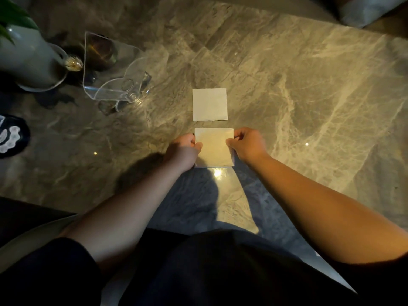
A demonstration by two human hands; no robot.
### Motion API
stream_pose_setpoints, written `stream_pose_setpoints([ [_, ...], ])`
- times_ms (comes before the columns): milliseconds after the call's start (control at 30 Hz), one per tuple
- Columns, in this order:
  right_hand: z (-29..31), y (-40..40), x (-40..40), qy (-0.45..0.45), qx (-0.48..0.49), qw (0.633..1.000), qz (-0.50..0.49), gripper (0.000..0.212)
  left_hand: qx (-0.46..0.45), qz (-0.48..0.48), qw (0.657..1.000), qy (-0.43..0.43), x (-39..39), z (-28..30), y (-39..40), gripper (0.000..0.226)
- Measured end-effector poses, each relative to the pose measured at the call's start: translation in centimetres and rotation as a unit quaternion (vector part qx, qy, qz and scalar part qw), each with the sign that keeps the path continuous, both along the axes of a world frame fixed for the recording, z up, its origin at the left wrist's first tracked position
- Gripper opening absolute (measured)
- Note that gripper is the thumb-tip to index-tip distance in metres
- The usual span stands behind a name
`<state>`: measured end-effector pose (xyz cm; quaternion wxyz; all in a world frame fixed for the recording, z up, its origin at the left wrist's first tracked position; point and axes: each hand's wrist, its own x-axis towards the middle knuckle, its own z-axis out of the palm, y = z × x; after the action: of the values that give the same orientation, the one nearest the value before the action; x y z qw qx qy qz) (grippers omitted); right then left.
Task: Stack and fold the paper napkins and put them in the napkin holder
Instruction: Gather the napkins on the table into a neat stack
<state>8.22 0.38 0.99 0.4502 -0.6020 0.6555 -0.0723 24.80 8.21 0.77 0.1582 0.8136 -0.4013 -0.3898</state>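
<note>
Two hands, left hand (185, 149) and right hand (247, 143), pinched near napkin stack (215, 149) by opposite edges; clear napkin holder (114, 69) stood far-left.

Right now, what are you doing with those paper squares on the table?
A person is tidying napkins on the grey marble table. The left hand and right hand pinch the two sides of the near cream square napkin stack, which lies flat. A second white square napkin lies just beyond it, untouched. The clear plastic napkin holder stands far left with no napkins in it, beside a white vase.
</note>
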Motion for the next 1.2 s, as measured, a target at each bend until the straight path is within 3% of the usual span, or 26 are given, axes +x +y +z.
stream_pose_setpoints([
  [400,-1.3,0.5,0.9,0.082,-0.032,0.995,0.055,0.015,-0.004,-0.027,0.997,-0.069,0.7,-1.1,0.2,0.020],
  [600,-1.0,-0.1,0.8,0.123,-0.064,0.984,0.110,0.027,-0.022,-0.068,0.990,-0.118,0.8,-1.8,-0.1,0.022],
  [733,-1.0,-1.0,1.5,0.147,-0.156,0.951,0.223,0.035,-0.038,-0.084,0.989,-0.118,1.0,-2.1,-0.1,0.025],
  [900,-1.5,-1.8,2.8,0.233,-0.129,0.907,0.327,0.037,-0.064,-0.094,0.987,-0.110,1.2,-2.2,0.2,0.024],
  [1000,-1.2,-2.4,3.0,0.223,-0.072,0.918,0.320,0.032,-0.068,-0.096,0.987,-0.105,1.2,-2.2,0.2,0.024],
  [1100,-0.5,-2.8,2.7,0.212,-0.059,0.919,0.328,0.009,-0.065,-0.084,0.990,-0.088,1.3,-2.0,0.3,0.027],
  [1200,-0.2,-3.0,2.0,0.132,-0.055,0.939,0.314,0.007,-0.049,-0.062,0.996,-0.041,1.3,-1.8,0.3,0.035],
])
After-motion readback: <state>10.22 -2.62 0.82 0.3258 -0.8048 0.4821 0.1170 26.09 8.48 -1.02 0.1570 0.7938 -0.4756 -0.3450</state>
